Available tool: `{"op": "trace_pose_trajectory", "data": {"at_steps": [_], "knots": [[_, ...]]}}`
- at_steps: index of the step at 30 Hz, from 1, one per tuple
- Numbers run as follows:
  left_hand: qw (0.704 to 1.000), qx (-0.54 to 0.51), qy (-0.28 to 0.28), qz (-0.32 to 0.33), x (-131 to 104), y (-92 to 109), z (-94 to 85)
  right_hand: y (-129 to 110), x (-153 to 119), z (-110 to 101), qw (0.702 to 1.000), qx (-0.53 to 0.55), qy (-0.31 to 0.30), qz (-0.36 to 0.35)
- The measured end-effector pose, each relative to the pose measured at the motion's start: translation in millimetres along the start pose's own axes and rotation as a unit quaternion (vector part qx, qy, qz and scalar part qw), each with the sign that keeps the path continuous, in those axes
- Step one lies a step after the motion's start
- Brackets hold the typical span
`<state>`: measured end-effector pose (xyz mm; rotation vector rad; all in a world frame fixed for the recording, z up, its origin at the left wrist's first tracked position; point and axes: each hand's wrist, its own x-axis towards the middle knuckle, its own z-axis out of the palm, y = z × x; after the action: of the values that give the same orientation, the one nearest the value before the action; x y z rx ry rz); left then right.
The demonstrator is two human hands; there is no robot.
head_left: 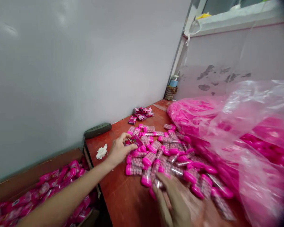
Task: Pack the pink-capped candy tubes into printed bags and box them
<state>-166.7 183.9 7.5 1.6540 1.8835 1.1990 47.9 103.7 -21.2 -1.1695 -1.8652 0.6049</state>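
Many small clear bottles with pink caps and pale round beads or candies inside [150, 158] lie in a loose pile on the red table [130, 192]. At the pile's left edge, my left hand [121, 147] pinches dark pink printed sachets [136, 141] between thumb and fingers. Closer to me, my right hand [174, 200] is smeared by motion. Its thumb and forefinger close around a pink-capped bottle [159, 184] at the near edge of the pile, and the palm hides the surface below.
A large clear bag of pink pieces [227, 132] fills the right side. Several sachets [142, 114] lie near the wall, by a dark case [98, 130] and crumpled white tissue [101, 151]. At lower left, a box [49, 164] holds pink packs. A woven cup [170, 93] stands in the corner.
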Motion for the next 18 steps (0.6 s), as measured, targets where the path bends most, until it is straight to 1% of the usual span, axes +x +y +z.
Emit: {"op": "trace_pose_trajectory", "data": {"at_steps": [1,3,6,8,11,14,18], "knots": [[1.000,-0.019,-0.007,0.000,-20,12,2.7,1,12,0,1.000,-0.004,0.026,-0.014],[0.999,-0.050,-0.007,0.008,-51,33,8.3,-2,31,1,0.994,-0.036,0.074,-0.070],[0.996,-0.077,0.001,0.034,-79,53,14.9,-10,41,0,0.981,-0.077,0.122,-0.128],[0.995,-0.091,0.003,0.047,-89,60,17.6,-14,38,-3,0.972,-0.093,0.148,-0.158],[0.992,-0.117,-0.003,0.049,-98,67,19.5,-15,27,-8,0.958,-0.118,0.180,-0.191],[0.990,-0.132,-0.013,0.044,-104,70,19.6,-16,19,-13,0.948,-0.147,0.194,-0.207],[0.991,-0.132,-0.007,0.031,-110,72,18.1,-24,14,-14,0.936,-0.168,0.211,-0.224]]}}
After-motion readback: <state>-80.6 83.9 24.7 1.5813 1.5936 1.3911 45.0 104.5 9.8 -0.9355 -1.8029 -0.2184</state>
